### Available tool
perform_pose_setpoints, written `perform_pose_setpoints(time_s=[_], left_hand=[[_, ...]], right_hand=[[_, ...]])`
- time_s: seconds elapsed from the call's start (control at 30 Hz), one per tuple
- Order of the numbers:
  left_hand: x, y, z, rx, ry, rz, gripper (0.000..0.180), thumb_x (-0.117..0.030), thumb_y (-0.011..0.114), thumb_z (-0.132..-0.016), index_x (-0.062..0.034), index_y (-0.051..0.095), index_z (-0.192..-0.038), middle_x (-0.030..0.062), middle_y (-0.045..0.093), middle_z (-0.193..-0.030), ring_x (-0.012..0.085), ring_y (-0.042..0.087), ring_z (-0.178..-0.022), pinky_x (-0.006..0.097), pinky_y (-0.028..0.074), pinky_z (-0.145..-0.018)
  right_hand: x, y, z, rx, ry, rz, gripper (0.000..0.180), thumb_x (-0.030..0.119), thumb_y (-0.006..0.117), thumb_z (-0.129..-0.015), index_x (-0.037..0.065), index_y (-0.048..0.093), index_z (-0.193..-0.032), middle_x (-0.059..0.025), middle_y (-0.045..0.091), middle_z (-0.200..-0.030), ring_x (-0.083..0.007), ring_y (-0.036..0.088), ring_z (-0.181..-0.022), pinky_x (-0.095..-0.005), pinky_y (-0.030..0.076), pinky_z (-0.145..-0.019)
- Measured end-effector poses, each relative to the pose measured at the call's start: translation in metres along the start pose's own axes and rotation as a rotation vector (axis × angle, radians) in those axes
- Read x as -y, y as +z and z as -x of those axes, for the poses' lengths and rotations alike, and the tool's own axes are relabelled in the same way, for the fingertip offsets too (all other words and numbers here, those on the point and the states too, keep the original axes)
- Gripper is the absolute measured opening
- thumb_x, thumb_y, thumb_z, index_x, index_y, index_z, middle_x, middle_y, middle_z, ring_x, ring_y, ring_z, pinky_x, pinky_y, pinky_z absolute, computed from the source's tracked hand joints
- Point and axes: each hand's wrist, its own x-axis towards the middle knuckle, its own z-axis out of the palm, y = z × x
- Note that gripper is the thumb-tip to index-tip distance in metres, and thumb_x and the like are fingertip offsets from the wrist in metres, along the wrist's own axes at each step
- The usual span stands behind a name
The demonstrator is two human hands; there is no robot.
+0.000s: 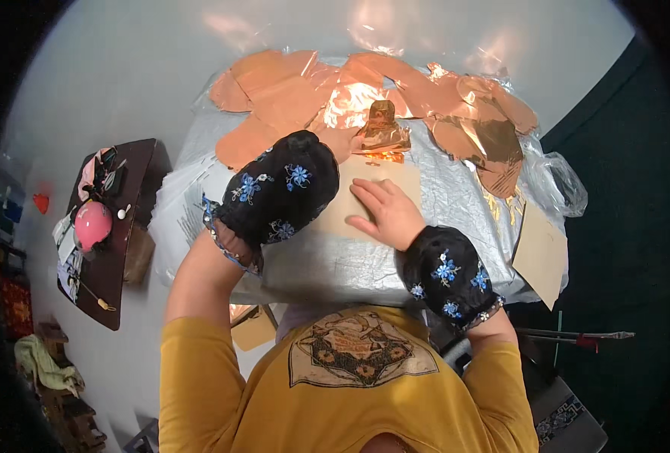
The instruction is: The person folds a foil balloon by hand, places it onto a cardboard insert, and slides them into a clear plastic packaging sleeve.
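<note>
Head view: my right hand [386, 214] lies flat, fingers spread, pressing the tan card sheet [372, 198]; left hand is hidden behind its black floral sleeve [278, 192], grip unknown. Crumpled copper foil piece [384, 130] sits just beyond my fingertips, so a careless sleeve brush could tear it.

hands: 1 seen [386, 211] | tan card sheets: 2 [372, 198] | pink balls: 1 [92, 224]
</note>
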Motion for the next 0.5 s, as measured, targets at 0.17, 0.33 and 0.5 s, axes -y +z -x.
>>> perform_pose_setpoints(time_s=[0.17, 0.33, 0.5], left_hand=[[0.004, 0.0, 0.0, 0.027, 0.01, 0.07, 0.046, -0.043, 0.038, -0.103, -0.0115, 0.053, -0.134, 0.0222, 0.069, -0.105, 0.039, 0.065, -0.099, 0.047, 0.047, -0.092], [0.004, 0.0, -0.002, 0.023, 0.065, 0.034, 0.045, -0.041, 0.039, -0.103, -0.0107, 0.052, -0.133, 0.0232, 0.069, -0.104, 0.0409, 0.066, -0.096, 0.049, 0.049, -0.088], [0.003, -0.003, 0.0, 0.069, -0.021, 0.067, 0.05, -0.043, 0.039, -0.104, -0.0085, 0.049, -0.139, 0.0224, 0.067, -0.113, 0.0412, 0.063, -0.102, 0.047, 0.047, -0.092]], right_hand=[[-0.006, 0.006, -0.007, 0.015, 0.107, -0.05, 0.048, 0.038, 0.067, -0.087, 0.008, 0.058, -0.123, -0.0085, 0.055, -0.136, -0.0345, 0.052, -0.117, -0.0407, 0.043, -0.102], [-0.015, 0.016, -0.004, -0.069, 0.075, -0.009, 0.048, 0.039, 0.067, -0.088, 0.01, 0.057, -0.124, -0.0085, 0.055, -0.138, -0.0356, 0.048, -0.126, -0.0429, 0.04, -0.106], [-0.022, 0.015, -0.006, -0.033, 0.016, -0.049, 0.045, 0.038, 0.066, -0.089, 0.01, 0.057, -0.123, -0.0087, 0.055, -0.138, -0.0353, 0.048, -0.129, -0.0438, 0.04, -0.107]])
